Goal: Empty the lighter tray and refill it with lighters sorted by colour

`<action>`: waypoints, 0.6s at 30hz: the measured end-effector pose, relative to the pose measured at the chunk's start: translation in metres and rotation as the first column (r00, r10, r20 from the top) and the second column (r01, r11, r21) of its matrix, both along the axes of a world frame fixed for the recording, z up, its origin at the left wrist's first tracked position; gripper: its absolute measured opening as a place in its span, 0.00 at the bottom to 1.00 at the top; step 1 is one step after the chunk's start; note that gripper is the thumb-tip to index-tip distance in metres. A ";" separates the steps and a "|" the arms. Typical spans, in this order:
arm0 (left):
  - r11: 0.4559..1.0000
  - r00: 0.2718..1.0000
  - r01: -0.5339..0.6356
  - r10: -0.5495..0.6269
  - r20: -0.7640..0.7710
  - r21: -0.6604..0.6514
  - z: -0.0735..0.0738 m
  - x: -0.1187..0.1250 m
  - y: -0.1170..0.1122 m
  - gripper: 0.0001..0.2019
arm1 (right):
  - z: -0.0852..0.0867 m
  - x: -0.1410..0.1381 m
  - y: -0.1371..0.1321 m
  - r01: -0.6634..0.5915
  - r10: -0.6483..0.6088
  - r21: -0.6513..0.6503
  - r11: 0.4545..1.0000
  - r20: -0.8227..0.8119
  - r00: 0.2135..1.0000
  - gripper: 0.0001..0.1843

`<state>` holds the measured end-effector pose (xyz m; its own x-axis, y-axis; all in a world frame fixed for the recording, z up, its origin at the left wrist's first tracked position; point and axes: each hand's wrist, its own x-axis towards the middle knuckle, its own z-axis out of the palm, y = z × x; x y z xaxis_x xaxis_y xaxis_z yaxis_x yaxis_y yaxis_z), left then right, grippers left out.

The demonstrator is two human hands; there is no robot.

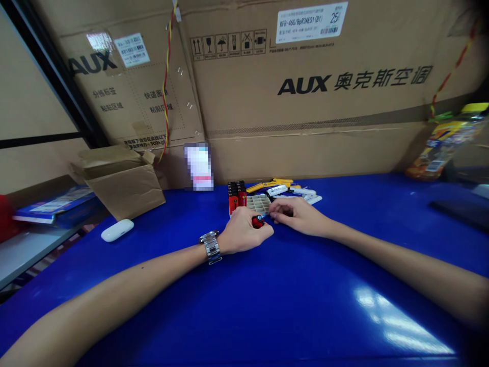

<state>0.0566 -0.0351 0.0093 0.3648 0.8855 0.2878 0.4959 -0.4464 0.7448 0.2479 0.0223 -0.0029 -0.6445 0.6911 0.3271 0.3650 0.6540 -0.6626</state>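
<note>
My left hand (244,232) is closed around a red battery (257,221) with a black band, its round end showing between thumb and forefinger. Just right of it, my right hand (296,215) has its fingers curled in; whatever is between the fingertips, if anything, is hidden. Beyond both hands lies a pale compartment tray (259,204) with a grid of small cells. At its left side several red batteries (237,196) with black tops stand upright in rows. My left hand covers the tray's near side.
Behind the tray lie yellow cutter-like tools (273,184) and white pen-like items (278,190). A phone (199,167) leans on large cartons (244,117). An open small box (124,183) and white case (117,230) are left; a bottle (445,145) stands right on the blue table (267,306).
</note>
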 end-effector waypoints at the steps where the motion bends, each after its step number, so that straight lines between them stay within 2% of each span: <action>1: 1.000 1.000 -0.001 0.001 -0.001 -0.002 0.000 0.000 0.000 0.14 | 0.000 0.000 0.000 0.002 -0.002 -0.001 1.000 0.002 1.000 0.06; 8: 1.000 1.000 0.018 -0.018 0.022 -0.002 0.002 0.001 0.000 0.17 | 0.000 -0.001 -0.003 0.013 -0.013 -0.004 1.000 -0.011 1.000 0.08; 11: 0.999 0.999 0.034 -0.034 0.039 0.002 0.002 0.001 0.000 0.20 | 0.005 -0.003 -0.010 0.033 -0.035 -0.021 0.999 -0.074 0.997 0.11; 14: 0.997 0.997 0.064 -0.065 0.036 0.038 0.000 0.000 0.002 0.17 | 0.014 -0.008 -0.024 0.039 -0.043 -0.032 0.999 -0.153 0.987 0.14; 18: 0.991 0.994 0.098 -0.093 -0.056 0.089 -0.003 -0.002 0.005 0.12 | 0.024 -0.017 -0.043 0.042 -0.021 0.144 0.989 -0.141 0.990 0.12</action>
<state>0.0543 -0.0304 0.0064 0.4629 0.8166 0.3448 0.4841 -0.5587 0.6734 0.2309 -0.0206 0.0214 -0.5647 0.6486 0.5102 0.2985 0.7369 -0.6065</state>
